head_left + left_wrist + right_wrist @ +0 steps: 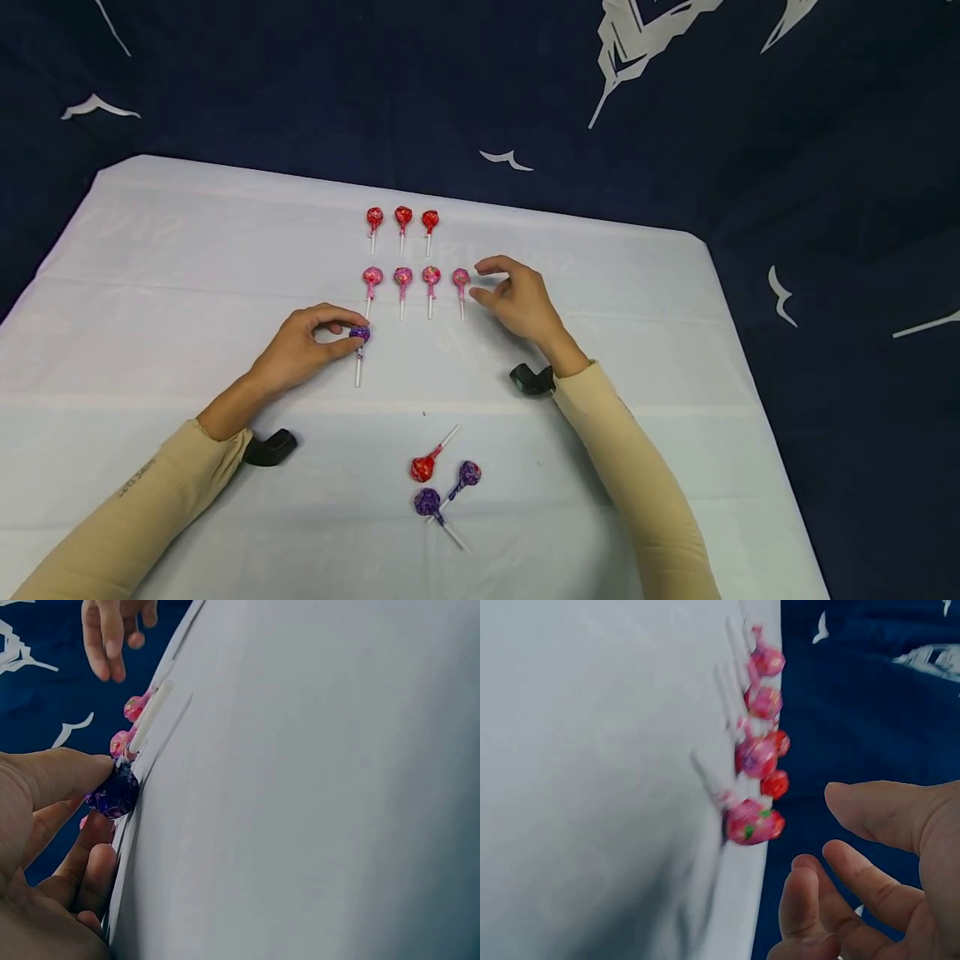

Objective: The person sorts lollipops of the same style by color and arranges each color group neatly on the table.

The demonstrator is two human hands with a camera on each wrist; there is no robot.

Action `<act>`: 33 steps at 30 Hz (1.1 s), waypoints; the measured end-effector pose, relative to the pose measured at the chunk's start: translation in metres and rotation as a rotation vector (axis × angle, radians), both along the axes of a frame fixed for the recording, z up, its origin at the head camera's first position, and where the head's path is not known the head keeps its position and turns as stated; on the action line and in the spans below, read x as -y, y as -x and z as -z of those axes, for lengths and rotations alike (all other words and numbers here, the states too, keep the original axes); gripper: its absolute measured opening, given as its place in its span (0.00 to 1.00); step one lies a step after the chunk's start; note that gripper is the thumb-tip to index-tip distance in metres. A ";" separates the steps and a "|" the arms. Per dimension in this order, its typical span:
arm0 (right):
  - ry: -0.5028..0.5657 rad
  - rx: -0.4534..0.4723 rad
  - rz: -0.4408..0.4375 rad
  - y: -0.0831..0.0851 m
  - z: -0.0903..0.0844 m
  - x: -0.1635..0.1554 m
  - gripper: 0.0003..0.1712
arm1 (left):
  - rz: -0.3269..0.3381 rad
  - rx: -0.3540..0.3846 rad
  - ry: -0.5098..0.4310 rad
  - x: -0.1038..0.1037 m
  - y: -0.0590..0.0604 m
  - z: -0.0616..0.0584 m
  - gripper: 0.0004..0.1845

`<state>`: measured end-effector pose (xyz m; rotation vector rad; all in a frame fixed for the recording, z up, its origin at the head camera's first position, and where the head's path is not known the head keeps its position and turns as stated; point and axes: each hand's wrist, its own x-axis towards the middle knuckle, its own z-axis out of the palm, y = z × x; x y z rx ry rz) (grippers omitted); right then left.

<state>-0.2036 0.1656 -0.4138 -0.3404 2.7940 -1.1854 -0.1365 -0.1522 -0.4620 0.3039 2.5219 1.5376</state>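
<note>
White tablecloth is carrying sorted rows: three red, four pink. Left hand is pinching a purple lollipop at nine o'clock of centre; right hand, loosely spread, is holding nothing. Three lollipops are lying unsorted at six o'clock.

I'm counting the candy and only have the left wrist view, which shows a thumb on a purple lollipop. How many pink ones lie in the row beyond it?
Observer: Four pink lollipops lie in one row. The left hand pinches the held purple lollipop just in front of it.
Operator: Anything behind the pink row?
Observer: A farther row of three red lollipops.
Operator: Any lying outside the rows?
Observer: Three, close to the person: one loose red lollipop and two loose purple lollipops.
</note>
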 end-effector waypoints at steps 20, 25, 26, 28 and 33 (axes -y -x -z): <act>-0.052 -0.003 -0.270 -0.103 0.004 -0.011 0.18 | 0.006 -0.016 0.015 0.000 0.002 -0.002 0.13; -0.066 0.013 -0.337 -0.122 0.002 -0.009 0.19 | 0.006 -0.014 0.007 0.000 0.002 -0.002 0.13; -0.064 0.019 -0.353 -0.125 0.001 -0.009 0.19 | 0.006 -0.012 0.006 0.000 0.001 -0.002 0.13; -0.054 0.033 -0.382 -0.129 0.001 -0.008 0.18 | 0.002 -0.008 0.009 0.000 0.001 -0.002 0.13; 0.000 0.072 -0.473 -0.132 0.006 -0.007 0.16 | -0.003 -0.004 0.014 0.000 0.000 0.000 0.13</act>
